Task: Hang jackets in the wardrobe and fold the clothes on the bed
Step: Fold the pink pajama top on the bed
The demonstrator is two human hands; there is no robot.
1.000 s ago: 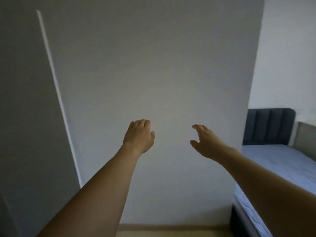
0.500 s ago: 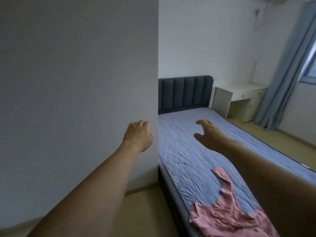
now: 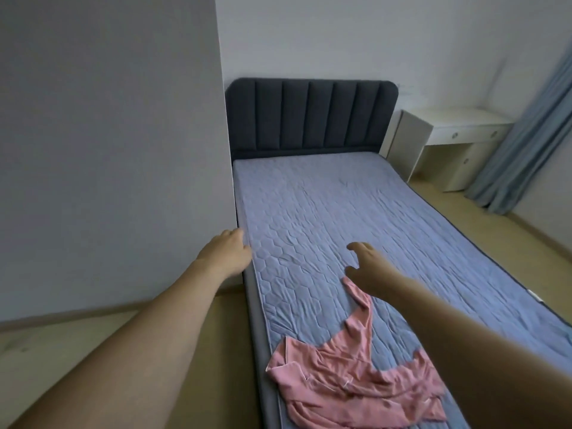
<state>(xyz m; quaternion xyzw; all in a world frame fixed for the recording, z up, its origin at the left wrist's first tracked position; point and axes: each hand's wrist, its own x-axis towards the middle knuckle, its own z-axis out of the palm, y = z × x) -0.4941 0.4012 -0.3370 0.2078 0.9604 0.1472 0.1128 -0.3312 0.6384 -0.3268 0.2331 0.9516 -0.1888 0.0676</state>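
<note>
Both arms reach forward over the bed (image 3: 356, 212). The left hand (image 3: 227, 253) hangs at the mattress's left edge with loosely curled fingers and holds nothing. The right hand (image 3: 370, 267) hovers above the quilted blue cover, fingers spread and relaxed, also empty, just past the tip of a pink garment's sleeve. The pink garment (image 3: 356, 385) lies crumpled near the bed's near left edge. A dark padded headboard (image 3: 309, 116) stands at the far end, a white desk (image 3: 458, 134) and a blue curtain (image 3: 532, 134) to its right.
</note>
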